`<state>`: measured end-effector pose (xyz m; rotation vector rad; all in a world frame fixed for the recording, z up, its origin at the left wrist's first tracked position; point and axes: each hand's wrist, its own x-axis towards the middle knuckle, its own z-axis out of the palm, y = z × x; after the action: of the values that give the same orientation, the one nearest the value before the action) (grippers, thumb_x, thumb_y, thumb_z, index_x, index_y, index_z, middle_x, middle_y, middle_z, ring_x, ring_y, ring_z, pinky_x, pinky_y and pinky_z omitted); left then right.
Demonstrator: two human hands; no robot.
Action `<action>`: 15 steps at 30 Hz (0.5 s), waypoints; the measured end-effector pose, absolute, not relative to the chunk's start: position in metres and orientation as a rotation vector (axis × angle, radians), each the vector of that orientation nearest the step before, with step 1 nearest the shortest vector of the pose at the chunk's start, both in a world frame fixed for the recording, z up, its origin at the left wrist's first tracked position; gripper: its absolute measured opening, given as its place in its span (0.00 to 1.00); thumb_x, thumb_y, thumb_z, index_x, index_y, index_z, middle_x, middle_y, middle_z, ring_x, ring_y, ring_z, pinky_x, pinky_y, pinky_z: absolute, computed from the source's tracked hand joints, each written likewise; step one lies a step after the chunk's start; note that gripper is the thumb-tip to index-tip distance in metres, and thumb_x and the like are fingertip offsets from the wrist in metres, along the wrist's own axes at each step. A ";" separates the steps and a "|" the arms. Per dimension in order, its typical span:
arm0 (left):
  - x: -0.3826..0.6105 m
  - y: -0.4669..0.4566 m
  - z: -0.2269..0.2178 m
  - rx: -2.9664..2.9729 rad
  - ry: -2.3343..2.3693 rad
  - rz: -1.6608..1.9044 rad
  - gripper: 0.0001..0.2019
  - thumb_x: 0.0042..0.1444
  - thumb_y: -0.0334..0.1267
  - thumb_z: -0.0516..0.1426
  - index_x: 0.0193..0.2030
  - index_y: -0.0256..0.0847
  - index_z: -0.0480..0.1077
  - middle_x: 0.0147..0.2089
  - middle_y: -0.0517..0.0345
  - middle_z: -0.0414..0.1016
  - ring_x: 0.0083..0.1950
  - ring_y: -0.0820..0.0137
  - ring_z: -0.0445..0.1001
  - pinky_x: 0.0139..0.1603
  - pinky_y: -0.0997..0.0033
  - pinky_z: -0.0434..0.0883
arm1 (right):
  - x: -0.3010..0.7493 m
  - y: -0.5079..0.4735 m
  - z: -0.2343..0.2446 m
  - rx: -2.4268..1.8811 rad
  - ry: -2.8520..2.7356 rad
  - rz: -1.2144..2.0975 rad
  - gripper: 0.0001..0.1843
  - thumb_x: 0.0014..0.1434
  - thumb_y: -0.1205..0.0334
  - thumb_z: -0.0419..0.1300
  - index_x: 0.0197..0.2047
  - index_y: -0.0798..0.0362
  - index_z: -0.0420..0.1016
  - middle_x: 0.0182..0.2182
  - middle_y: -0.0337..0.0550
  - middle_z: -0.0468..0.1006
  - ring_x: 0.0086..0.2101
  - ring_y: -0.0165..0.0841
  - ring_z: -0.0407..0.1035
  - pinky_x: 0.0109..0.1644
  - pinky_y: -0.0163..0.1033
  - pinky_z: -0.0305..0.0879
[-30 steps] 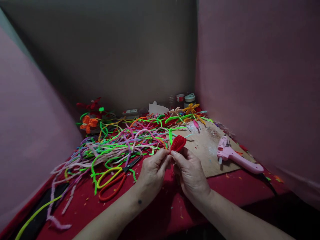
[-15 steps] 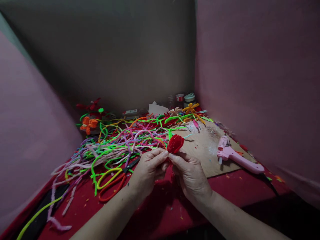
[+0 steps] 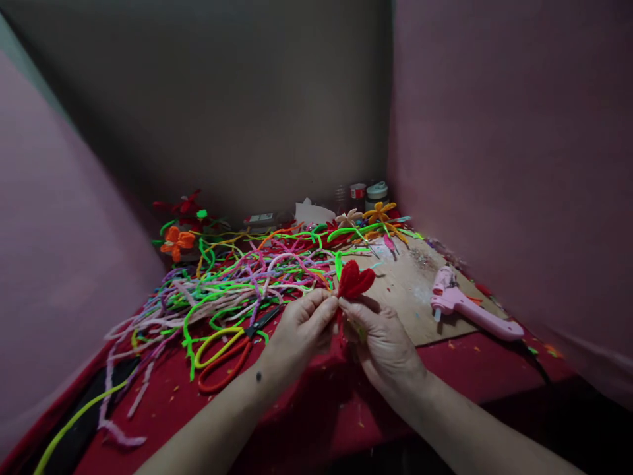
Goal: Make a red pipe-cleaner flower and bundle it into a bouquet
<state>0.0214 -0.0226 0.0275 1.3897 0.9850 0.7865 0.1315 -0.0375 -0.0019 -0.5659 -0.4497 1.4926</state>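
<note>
Between my two hands is a red pipe-cleaner flower (image 3: 355, 280), its fuzzy petal loops pointing up and spreading a little to the right. My left hand (image 3: 307, 324) pinches its base from the left with thumb and fingers. From the other side my right hand (image 3: 383, 336) grips the same base, the thumb on top. Some red stem shows below the fingers; the rest is hidden by the hands. Scissors (image 3: 225, 359) with yellow and red handles lie just left of my left hand, blades partly under the pipe cleaners (image 3: 232, 290).
A pink hot glue gun (image 3: 469, 310) rests on a brown board (image 3: 410, 310) at the right. Orange flowers (image 3: 178, 243) stand at the back left; a yellow-orange flower (image 3: 380, 212) lies near a lidded jar (image 3: 376, 192). Pink walls (image 3: 514, 132) close in both sides.
The red petals have turned and fanned apart, now showing separate loops rather than one rounded shape. Both hands keep their grip at the base. The view has shifted slightly.
</note>
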 end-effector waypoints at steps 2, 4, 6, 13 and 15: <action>0.022 -0.027 0.026 1.743 1.081 0.901 0.08 0.58 0.42 0.51 0.38 0.39 0.63 0.26 0.63 0.66 0.23 0.79 0.63 0.23 0.80 0.61 | 0.131 -0.038 0.001 -0.571 -0.431 1.471 0.08 0.39 0.66 0.68 0.27 0.54 0.79 0.20 0.35 0.76 0.20 0.23 0.63 0.25 0.30 0.58; 0.020 -0.029 0.022 2.180 1.145 1.003 0.10 0.57 0.36 0.51 0.45 0.38 0.62 0.34 0.56 0.71 0.31 0.73 0.70 0.31 0.75 0.68 | 0.130 -0.038 0.003 -0.581 -0.424 1.446 0.08 0.38 0.66 0.68 0.28 0.53 0.79 0.22 0.37 0.77 0.23 0.27 0.67 0.28 0.32 0.61; 0.019 -0.028 0.015 2.600 1.161 1.072 0.11 0.57 0.32 0.50 0.48 0.34 0.61 0.37 0.50 0.73 0.34 0.70 0.73 0.35 0.71 0.70 | 0.129 -0.039 0.004 -0.604 -0.413 1.423 0.08 0.37 0.65 0.68 0.27 0.53 0.79 0.23 0.39 0.78 0.26 0.30 0.69 0.29 0.33 0.63; 0.018 -0.019 -0.001 3.094 1.205 1.038 0.05 0.59 0.30 0.48 0.39 0.34 0.63 0.30 0.52 0.72 0.29 0.69 0.73 0.31 0.72 0.70 | 0.124 -0.041 0.003 -0.585 -0.372 1.402 0.07 0.38 0.64 0.68 0.26 0.53 0.78 0.21 0.35 0.76 0.26 0.29 0.69 0.31 0.33 0.64; 0.016 -0.017 -0.001 3.063 1.153 1.019 0.05 0.60 0.29 0.47 0.39 0.35 0.63 0.29 0.54 0.71 0.29 0.71 0.72 0.30 0.74 0.69 | 0.125 -0.041 0.003 -0.596 -0.375 1.402 0.07 0.38 0.65 0.68 0.26 0.54 0.78 0.20 0.34 0.75 0.24 0.26 0.66 0.28 0.31 0.61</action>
<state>0.0158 -0.0175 -0.0011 3.0634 1.1526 1.0185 0.1245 -0.0410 0.0027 -0.5965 -0.3753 1.4019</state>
